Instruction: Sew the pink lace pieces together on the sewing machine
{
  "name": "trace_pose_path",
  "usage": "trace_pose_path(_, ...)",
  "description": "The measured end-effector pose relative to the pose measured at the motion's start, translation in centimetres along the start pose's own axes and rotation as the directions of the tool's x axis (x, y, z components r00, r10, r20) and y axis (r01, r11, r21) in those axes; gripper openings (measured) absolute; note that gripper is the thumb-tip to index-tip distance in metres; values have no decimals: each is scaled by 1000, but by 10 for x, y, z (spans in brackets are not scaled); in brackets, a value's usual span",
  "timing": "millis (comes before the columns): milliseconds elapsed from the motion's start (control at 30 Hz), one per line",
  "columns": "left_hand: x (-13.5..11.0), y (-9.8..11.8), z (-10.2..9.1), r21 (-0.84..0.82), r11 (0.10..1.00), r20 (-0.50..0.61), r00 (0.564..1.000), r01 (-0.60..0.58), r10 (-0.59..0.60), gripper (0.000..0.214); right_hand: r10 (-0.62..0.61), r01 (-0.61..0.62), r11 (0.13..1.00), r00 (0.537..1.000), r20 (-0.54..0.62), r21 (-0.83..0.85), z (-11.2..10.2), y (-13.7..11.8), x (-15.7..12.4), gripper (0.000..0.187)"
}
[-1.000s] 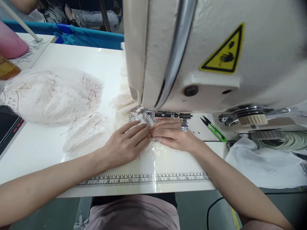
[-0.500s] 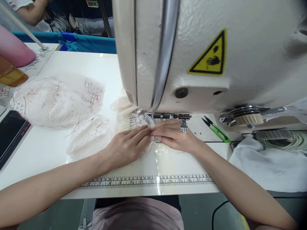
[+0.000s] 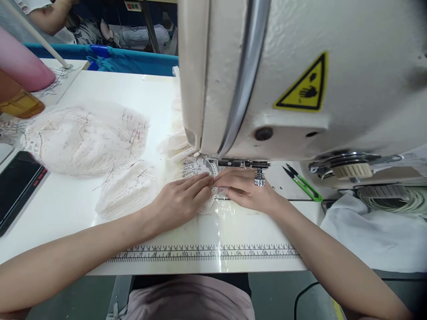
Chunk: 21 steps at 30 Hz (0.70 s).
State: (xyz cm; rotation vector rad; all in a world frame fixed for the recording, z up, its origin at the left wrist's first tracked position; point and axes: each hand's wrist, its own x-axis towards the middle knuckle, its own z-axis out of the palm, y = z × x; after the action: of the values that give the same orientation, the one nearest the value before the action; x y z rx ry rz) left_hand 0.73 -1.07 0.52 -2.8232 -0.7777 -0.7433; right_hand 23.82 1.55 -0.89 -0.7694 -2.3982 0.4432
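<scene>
White lace fabric (image 3: 201, 165) lies under the head of the sewing machine (image 3: 230, 80), gathered toward its needle area. My left hand (image 3: 183, 199) is closed on the lace, its fingers together along the near edge. Fingertips of my right hand (image 3: 248, 186) meet those of the left and pinch the lace edge from the other side, just below the presser foot parts (image 3: 233, 163). The needle tip is hidden. To the left of my left hand, more white lace pieces (image 3: 83, 138) with loose red and dark threads are spread on the table.
Green thread snips (image 3: 303, 183) lie right of my right hand. White cloth (image 3: 373, 235) and a coil of cord (image 3: 400, 197) sit farther right. A black phone-like device (image 3: 20, 189) and a pink thread cone (image 3: 26, 62) are at left. A printed ruler (image 3: 200, 253) runs along the front edge. Another person's arm (image 3: 50, 18) shows behind.
The whole view has shifted slightly, so the machine and table sit a little farther right. Both hands keep nearly the same place on the lace.
</scene>
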Motion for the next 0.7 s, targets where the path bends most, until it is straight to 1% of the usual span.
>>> trace_pose_path(100,-2,-1,-1,19,1000,22,999,23,-23,24,-71,71,997,997,-15,-29,4,-4,0,14)
trace_pose_path(167,-3,-1,-3,30,998,42,998,50,-51,21,-110,108,991,994,-21,-79,8,-8,0,16)
trace_pose_path(333,-3,-2,-4,42,992,63,990,122,-124,15,-160,141,965,985,-70,-221,15,-17,2,17)
trace_pose_path(567,-2,-5,-2,69,986,52,987,150,-154,17,-150,128,943,988,-49,-307,14,-21,8,16)
trace_pose_path(700,-2,-6,-1,103,983,61,985,153,-160,17,-151,120,941,986,-74,-317,16,-19,7,14)
